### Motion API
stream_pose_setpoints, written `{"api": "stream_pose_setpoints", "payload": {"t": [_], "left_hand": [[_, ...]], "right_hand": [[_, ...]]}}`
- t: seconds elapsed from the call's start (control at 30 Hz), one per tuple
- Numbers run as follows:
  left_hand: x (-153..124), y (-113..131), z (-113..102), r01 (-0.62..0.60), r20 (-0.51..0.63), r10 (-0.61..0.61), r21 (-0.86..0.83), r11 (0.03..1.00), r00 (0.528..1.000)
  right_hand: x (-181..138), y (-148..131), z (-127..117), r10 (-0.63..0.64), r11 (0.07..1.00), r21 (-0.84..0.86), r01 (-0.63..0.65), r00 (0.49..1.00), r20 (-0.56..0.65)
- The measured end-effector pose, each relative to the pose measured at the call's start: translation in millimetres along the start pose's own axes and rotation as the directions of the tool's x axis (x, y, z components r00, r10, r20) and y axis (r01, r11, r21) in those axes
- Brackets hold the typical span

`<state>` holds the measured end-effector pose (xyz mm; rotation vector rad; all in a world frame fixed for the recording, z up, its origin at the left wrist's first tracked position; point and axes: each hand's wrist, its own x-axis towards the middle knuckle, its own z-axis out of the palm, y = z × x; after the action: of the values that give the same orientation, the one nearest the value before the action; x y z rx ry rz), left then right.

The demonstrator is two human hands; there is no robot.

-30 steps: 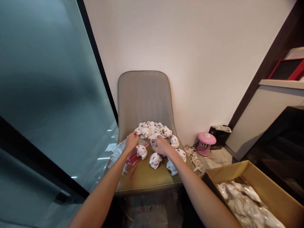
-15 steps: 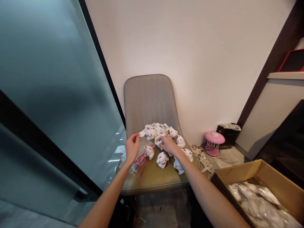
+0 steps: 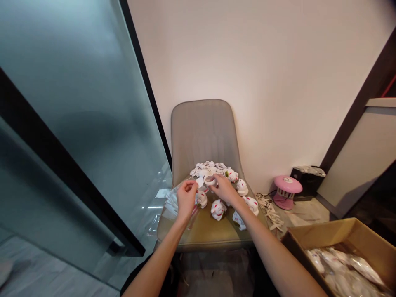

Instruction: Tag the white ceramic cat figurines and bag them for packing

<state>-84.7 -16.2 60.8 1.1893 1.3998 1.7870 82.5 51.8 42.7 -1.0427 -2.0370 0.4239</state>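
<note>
Between the thumb and fingers of my left hand (image 3: 187,198) is a round white sticker (image 3: 199,182). My right hand (image 3: 224,189) grips a white cat figurine (image 3: 210,181), tipped so that its round, hollow-looking end shows. The two hands are close together over the chair seat (image 3: 198,239). Several white cat figurines with red markings stand around them, among them one cat figurine (image 3: 218,210) in front and another cat figurine (image 3: 241,187) to the right. Behind the hands lies a heap of round white pieces (image 3: 208,166). A clear plastic bag (image 3: 170,206) lies to the left, partly under my left forearm.
A cardboard box (image 3: 321,226) with bagged white items stands at the lower right. On the floor behind it are a pink lamp-like device (image 3: 287,190), a black box (image 3: 307,181) and white paper strips (image 3: 271,212). A frosted glass panel (image 3: 93,103) borders the left.
My left hand has moved right with the sticker, close to the figurine. My right hand has turned the figurine so its round end shows. The view has shifted left slightly.
</note>
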Motion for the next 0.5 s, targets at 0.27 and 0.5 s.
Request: {"api": "stream_pose_setpoints", "payload": {"t": [0.27, 0.5], "left_hand": [[-10, 6, 6, 0.039, 0.081, -0.035, -0.056, 0.998, 0.996], [-11, 1, 11, 0.149, 0.150, -0.113, -0.253, 0.956, 0.982]], "right_hand": [[-25, -29, -15, -0.122, 0.977, 0.168, 0.130, 0.991, -0.057], [-34, -42, -18, -0.139, 0.956, 0.243, 0.163, 0.984, -0.112]]}}
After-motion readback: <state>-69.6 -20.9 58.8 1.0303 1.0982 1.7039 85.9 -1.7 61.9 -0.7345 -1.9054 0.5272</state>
